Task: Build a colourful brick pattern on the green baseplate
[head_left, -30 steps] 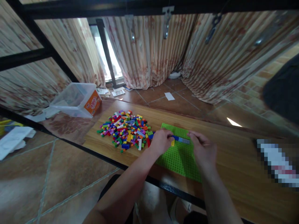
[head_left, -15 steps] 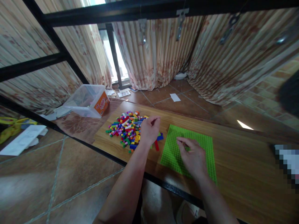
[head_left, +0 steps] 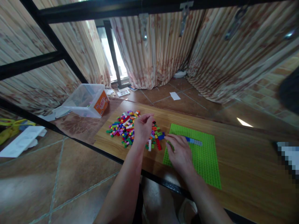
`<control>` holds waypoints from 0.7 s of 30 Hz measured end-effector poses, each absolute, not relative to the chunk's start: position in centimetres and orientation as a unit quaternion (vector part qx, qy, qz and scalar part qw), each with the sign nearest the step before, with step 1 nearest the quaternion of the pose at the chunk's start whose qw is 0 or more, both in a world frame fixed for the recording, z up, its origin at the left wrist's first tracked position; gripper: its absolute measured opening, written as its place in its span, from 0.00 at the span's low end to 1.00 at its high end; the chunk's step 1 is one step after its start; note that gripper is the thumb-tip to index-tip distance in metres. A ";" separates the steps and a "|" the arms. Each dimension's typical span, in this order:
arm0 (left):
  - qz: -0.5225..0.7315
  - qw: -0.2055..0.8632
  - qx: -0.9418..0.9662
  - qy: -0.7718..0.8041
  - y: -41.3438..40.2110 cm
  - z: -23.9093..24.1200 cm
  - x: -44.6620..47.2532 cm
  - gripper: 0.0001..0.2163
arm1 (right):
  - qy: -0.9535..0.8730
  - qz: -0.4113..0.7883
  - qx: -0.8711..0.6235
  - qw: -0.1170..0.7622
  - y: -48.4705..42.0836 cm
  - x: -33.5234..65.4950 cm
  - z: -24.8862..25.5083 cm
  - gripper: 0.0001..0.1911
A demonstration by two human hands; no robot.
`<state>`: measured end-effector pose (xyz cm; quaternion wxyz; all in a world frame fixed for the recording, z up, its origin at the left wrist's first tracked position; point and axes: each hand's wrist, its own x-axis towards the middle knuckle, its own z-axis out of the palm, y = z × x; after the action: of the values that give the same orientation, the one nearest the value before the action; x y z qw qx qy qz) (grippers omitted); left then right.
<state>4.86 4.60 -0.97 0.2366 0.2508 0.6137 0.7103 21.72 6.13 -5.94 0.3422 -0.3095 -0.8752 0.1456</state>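
My left hand (head_left: pixel 143 127) is over the right part of a pile of colourful toy bricks (head_left: pixel 127 126). Its fingertips are pinched together, and whatever they hold is too small to make out. My right hand (head_left: pixel 179 152) hangs above the left edge of a green studded baseplate (head_left: pixel 205 161). Its thumb and fingers are drawn close, pointing at a blue brick (head_left: pixel 161 136) on the pile's edge; I cannot tell what they hold. A row of blue and grey bricks (head_left: pixel 195 142) lies on the baseplate beyond this hand, partly covered by it. Near the pile's front lie a long red brick (head_left: pixel 158 144) and a white brick (head_left: pixel 149 145).
The wooden table (head_left: pixel 245 165) carries the pile and the baseplate. A clear plastic box (head_left: pixel 85 99) with an orange label stands past its left end. A black metal frame (head_left: pixel 93 14) crosses above, and curtains (head_left: pixel 149 53) hang behind. A pixelated screen-like patch sits far right.
My right hand has moved left across the baseplate, uncovering the blue and grey row. My left hand has shifted slightly left, exposing more bricks on the pile's right side.
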 end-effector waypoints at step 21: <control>0.694 0.208 0.242 0.645 3.2 -0.4 2.6 0.11 | -0.880 0.185 -0.320 0.296 5.8 20.4 -5.9 0.11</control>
<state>2.64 3.17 -0.35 0.2084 0.2422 0.6449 0.6943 20.43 5.81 -5.91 0.2964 -0.3203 -0.8805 0.1853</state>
